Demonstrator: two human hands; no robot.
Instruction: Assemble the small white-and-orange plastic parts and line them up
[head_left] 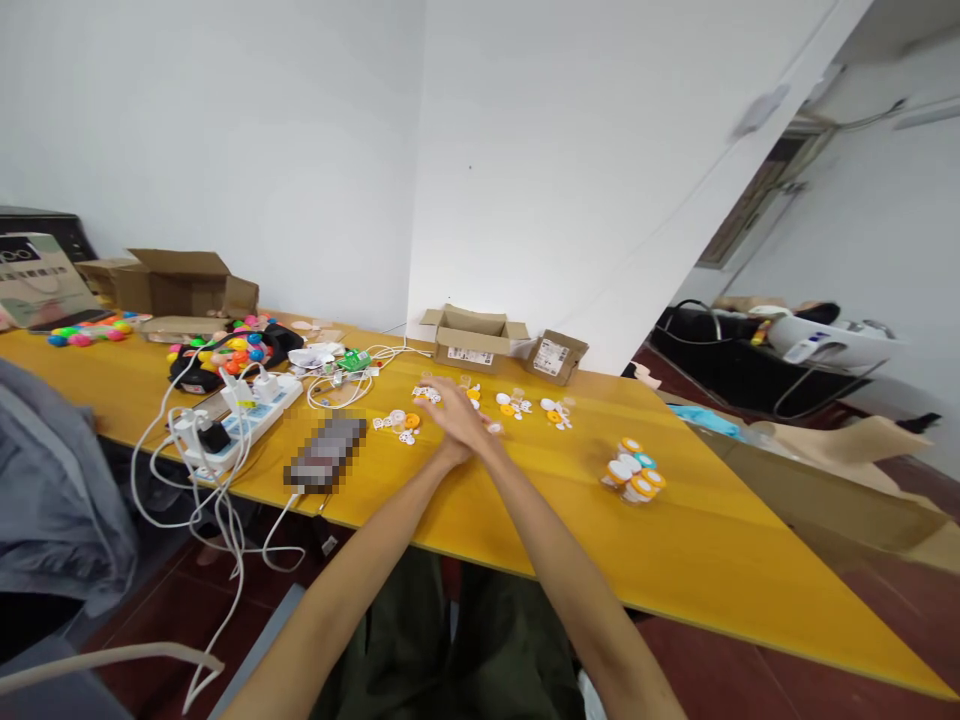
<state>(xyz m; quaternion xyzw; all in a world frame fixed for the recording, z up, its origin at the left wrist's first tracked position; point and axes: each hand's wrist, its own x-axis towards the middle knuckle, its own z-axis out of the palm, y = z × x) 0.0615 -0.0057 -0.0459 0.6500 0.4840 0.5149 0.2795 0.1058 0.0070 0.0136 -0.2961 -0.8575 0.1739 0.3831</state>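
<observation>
My arms cross at the wrists over the yellow table, the right above the left. My right hand (pixel 448 408) stretches to the left, fingers extended, near a small group of white perforated discs (pixel 427 395). My left hand (pixel 491 429) passes beneath the right forearm, mostly hidden, with only a bit of fingers showing, so its grip is unclear. Around them lie small groups of white discs, orange rings and clear cups: one group (pixel 405 424) at left, others (pixel 513 404) (pixel 556 413) at right. A cluster of small round containers with orange, white and teal lids (pixel 634 470) stands farther right.
An open cardboard box (pixel 471 340) and a smaller box (pixel 556 357) stand by the wall. At left are a power strip (pixel 244 425) with tangled white cables, a blurred-out phone-like device (pixel 326 453), colourful balls (pixel 240 350) and another open box (pixel 184 290).
</observation>
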